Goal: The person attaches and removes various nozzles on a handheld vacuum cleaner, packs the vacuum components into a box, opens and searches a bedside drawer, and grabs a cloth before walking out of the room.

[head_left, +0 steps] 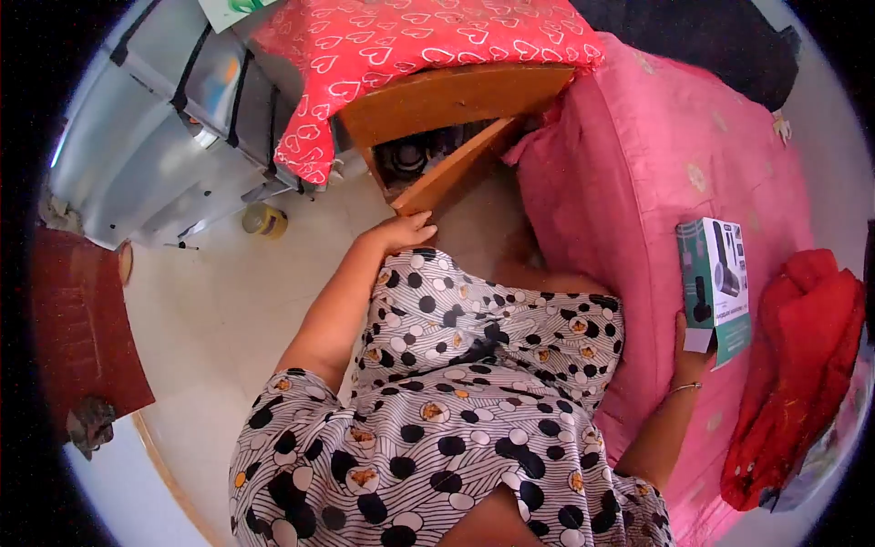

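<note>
My left hand (406, 232) is at the near end of a wooden cabinet door (465, 166), fingers closed over its edge. The door stands partly open, and dark objects (410, 157) show inside the cabinet (447, 100). On the right, my right hand (690, 348) holds a teal and white cardboard box (715, 273) by its lower end. The box is printed with a picture of a dark appliance that looks like a hair dryer. An end flap (732, 339) hangs open. Most of my right fingers are hidden behind the box.
A red heart-print cloth (437, 32) covers the cabinet top. To the right is a bed with a pink cover (602, 182), bearing a red garment (793, 374). A shelf unit (164, 100) stands left, with a jar (264, 221) on the floor and a dark red mat (87, 319).
</note>
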Demonstrator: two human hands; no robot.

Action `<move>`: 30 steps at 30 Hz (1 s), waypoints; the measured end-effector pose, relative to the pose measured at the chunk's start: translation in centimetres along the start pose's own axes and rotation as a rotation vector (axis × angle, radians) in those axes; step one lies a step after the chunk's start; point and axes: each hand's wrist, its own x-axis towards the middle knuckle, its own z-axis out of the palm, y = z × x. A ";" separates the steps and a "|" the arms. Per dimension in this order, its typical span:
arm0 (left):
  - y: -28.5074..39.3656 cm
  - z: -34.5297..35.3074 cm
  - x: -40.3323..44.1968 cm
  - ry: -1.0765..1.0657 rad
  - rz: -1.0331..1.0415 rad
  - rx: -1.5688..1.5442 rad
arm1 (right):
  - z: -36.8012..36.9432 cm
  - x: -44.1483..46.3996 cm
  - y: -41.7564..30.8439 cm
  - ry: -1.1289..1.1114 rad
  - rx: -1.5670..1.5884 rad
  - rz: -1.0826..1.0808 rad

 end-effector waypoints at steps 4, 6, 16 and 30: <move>4.0 -0.7 -1.2 0.055 -0.294 0.159 | -2.1 0.2 -2.0 0.025 0.483 0.216; 3.5 -0.3 -1.1 0.089 -0.279 0.198 | -1.8 0.2 -2.0 0.042 0.648 0.328; 5.1 -2.0 -1.7 0.094 -0.332 0.333 | -1.5 0.4 -2.9 0.147 0.649 0.329; 13.6 3.1 -3.5 -0.200 -0.358 0.684 | 0.5 -0.8 -0.5 0.248 0.777 0.271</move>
